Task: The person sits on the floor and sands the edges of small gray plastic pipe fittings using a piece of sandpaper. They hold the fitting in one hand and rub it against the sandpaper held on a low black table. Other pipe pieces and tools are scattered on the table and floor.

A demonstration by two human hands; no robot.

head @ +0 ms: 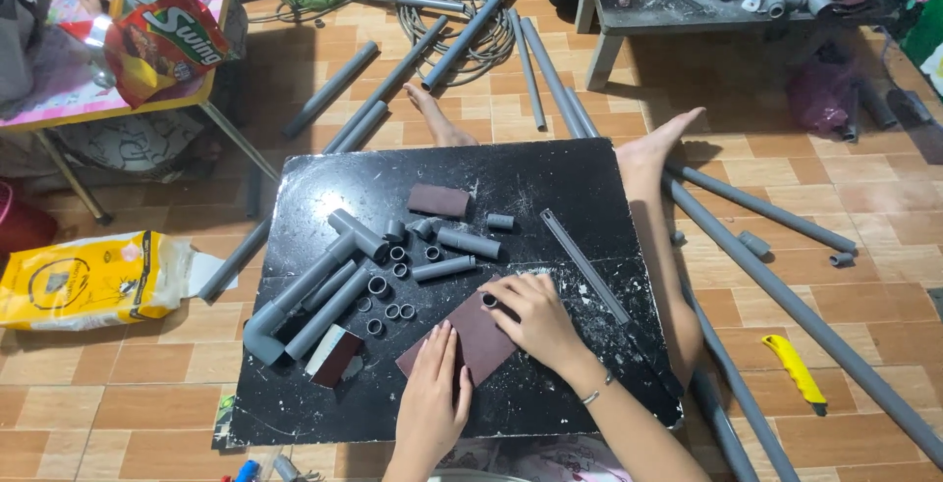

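My left hand [432,394] lies flat on the near end of a dark red sheet of sandpaper [483,344], pressing it to the black board [550,187]. My right hand [535,315] pinches a short grey pipe ring [489,299] and holds it end-down on the sandpaper. Just left of the hands lie several more small grey rings [390,295], a few short pipe pieces [470,242] and a long assembly of grey pipes with an elbow [295,305]. A folded sandpaper block [334,354] lies near my left hand.
Another sandpaper piece [439,200] and a grey channel strip [584,266] lie on the board. My bare feet [653,148] rest beyond it. Long grey pipes [786,295], a yellow cutter [796,369], a yellow bag [88,281] and low tables [688,5] surround the board on the tiled floor.
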